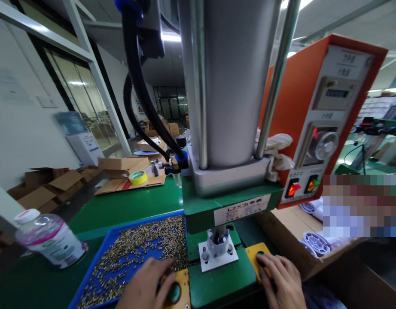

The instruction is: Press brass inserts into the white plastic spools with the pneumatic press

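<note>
The left hand (143,285) rests flat, fingers spread, by the green button (174,292); the right hand (281,279) presses fingertips on the yellow button box (255,253), each grip empty. Both are rigid, fixed controls, probably needing only a light push from above.

Tray (88,274) lies left of the press (223,171); bottle (50,240) farther left.

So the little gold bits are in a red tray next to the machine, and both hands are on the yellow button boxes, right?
Not quite. In the head view the tray holding the little gold bits is blue, not red. The left hand and right hand do rest on the yellow button boxes beside the machine.
</note>
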Action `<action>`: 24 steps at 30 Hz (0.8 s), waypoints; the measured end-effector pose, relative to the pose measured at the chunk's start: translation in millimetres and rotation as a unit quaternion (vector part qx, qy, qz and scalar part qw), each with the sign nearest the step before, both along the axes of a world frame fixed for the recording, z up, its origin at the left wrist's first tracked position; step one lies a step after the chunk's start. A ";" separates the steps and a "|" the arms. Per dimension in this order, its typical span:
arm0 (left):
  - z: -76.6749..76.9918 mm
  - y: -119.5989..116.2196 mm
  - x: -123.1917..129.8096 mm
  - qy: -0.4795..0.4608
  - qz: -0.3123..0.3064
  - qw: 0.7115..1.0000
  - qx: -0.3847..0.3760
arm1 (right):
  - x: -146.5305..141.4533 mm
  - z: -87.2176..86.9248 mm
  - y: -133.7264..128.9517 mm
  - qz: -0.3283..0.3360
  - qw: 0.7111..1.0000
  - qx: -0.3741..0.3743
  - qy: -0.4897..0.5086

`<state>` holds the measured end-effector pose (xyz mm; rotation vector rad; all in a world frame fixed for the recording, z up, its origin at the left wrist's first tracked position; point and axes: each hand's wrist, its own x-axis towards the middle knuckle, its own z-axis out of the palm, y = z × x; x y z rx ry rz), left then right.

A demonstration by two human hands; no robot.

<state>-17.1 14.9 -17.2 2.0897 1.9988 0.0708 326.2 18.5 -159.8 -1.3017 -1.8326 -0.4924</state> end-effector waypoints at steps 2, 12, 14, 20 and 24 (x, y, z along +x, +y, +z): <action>3.7 22.6 -2.9 0.008 0.003 1.000 0.010 | -5.8 -0.3 0.8 -0.005 0.999 -0.006 0.052; -4.4 49.5 32.8 -0.015 -0.043 0.999 -0.016 | -21.0 1.4 4.3 -0.015 0.985 -0.020 0.172; -3.3 47.5 35.4 -0.027 -0.029 0.999 -0.022 | -30.3 18.5 3.1 0.007 0.977 -0.044 0.210; -1.2 46.4 38.1 -0.069 -0.015 0.997 -0.012 | -75.0 91.5 17.6 0.221 0.899 -0.197 0.322; -4.7 43.9 37.1 -0.068 0.003 0.998 0.004 | -103.5 105.2 33.0 0.250 0.847 -0.204 0.423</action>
